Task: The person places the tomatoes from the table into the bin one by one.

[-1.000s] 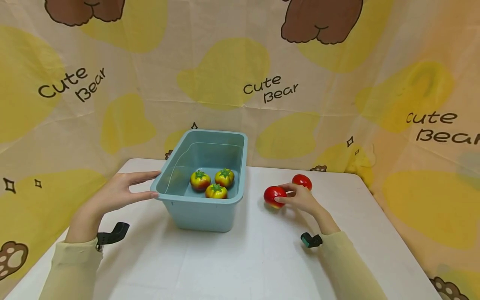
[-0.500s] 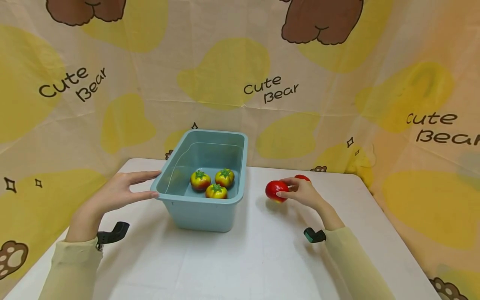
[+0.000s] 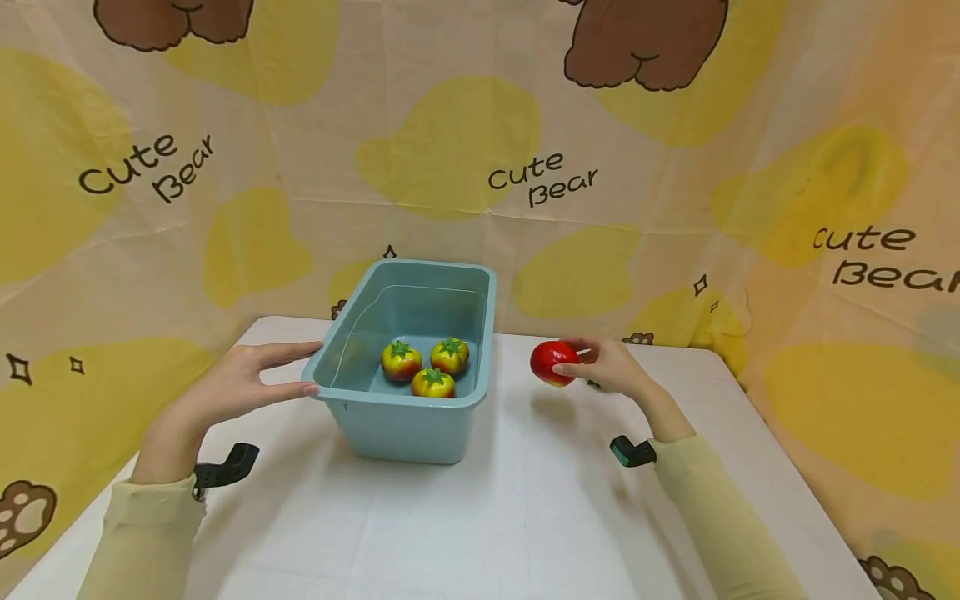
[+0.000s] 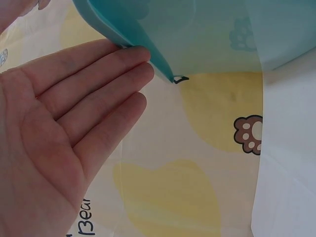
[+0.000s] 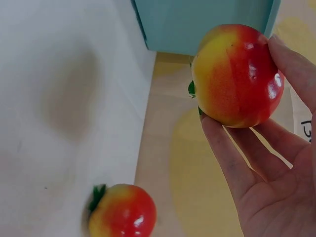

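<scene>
My right hand [image 3: 615, 368] grips a shiny red-and-yellow tomato [image 3: 553, 363] between thumb and fingers. It is lifted off the table, its shadow below it. In the right wrist view the held tomato [image 5: 237, 76] has its green leaves turned away to the left. A second tomato [image 5: 126, 212] lies on the table; the right hand mostly hides it in the head view. My left hand [image 3: 225, 387] touches the left rim of a blue-green plastic bin [image 3: 397, 429] with straight fingers. Inside the bin sit three tomatoes [image 3: 432, 383], green leaves up.
The bin stands on a white table [image 3: 517, 517], left of the right hand. Behind the table hangs a cream cloth [image 3: 465, 208] with yellow patches and bear prints. Each wrist wears a black strap mount [image 3: 225, 467].
The right hand has lifted the tomato from the table and raised it, drifting slightly right. The second tomato has become covered by that hand. The left hand and bin have stayed put.
</scene>
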Demonstrator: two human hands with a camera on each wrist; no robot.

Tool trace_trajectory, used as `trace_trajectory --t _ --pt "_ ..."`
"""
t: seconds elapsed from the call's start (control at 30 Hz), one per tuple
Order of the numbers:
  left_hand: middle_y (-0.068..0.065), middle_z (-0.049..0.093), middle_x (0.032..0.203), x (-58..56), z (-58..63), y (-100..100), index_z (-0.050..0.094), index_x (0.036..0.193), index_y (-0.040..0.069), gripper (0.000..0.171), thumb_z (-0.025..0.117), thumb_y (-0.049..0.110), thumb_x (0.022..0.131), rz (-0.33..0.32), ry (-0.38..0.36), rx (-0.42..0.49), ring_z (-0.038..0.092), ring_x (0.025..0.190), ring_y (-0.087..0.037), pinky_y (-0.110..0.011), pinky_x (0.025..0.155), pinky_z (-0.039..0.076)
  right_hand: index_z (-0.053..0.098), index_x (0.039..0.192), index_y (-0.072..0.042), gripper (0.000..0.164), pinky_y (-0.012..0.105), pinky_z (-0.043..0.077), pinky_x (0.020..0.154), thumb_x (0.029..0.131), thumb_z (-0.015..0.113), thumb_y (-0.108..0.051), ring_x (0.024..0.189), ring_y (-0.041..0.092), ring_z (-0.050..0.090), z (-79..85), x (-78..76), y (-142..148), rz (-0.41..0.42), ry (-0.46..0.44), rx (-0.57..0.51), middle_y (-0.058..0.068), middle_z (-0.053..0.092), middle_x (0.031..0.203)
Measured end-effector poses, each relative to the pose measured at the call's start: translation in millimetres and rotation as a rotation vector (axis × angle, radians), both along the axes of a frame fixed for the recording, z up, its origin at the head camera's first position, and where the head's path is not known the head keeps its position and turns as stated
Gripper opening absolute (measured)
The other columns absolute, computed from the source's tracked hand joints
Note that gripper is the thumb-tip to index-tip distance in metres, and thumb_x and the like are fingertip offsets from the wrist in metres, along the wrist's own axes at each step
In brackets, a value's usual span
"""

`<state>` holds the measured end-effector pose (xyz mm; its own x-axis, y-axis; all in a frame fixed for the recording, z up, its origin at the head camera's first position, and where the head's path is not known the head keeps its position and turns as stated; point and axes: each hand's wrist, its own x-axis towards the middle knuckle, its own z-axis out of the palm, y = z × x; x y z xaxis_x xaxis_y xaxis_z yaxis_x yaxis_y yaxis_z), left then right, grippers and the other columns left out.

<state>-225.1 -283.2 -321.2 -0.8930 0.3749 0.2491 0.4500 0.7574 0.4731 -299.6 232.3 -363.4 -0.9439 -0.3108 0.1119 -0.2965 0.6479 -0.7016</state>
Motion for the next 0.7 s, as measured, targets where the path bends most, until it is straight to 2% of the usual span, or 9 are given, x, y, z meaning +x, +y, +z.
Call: trace_trajectory --t 0.2,0.43,0.7 --pt "-0.006 0.058 0.133 -0.2 -0.3 0 0.055 0.135 0.022 0.062 0.073 0.044 0.08 0.0 -0.004 0.004 0.053 0.122 -0.036 -0.058 0.095 0.044 0.061 0.125 -0.014 0.053 0.036 0.056 0.079 0.08 0.075 -0.039 0.099 0.03 0.064 15.0 -1.4 0 0.038 0.012 -0.012 0.011 0.064 0.119" --pt "-0.007 0.058 0.133 0.7 1.2 1 0.055 0.135 0.022 0.061 0.073 0.044 0.081 -0.002 -0.002 0.002 0.053 0.122 -0.036 -0.058 0.095 0.044 0.058 0.129 -0.01 0.059 0.037 0.057 0.08 0.08 0.075 -0.038 0.109 0.032 0.06 30.7 -3.3 -2 0.026 -0.032 -0.004 0.012 0.061 0.125" --pt "-0.007 0.058 0.134 1.4 1.7 2 0.054 0.135 0.022 0.062 0.072 0.045 0.081 0.001 -0.014 -0.005 0.052 0.123 -0.037 -0.059 0.095 0.044 0.056 0.13 -0.01 0.059 0.043 0.055 0.086 0.081 0.074 -0.039 0.11 0.031 0.061 45.8 -8.8 -5 0.014 -0.027 0.038 0.012 0.06 0.126"
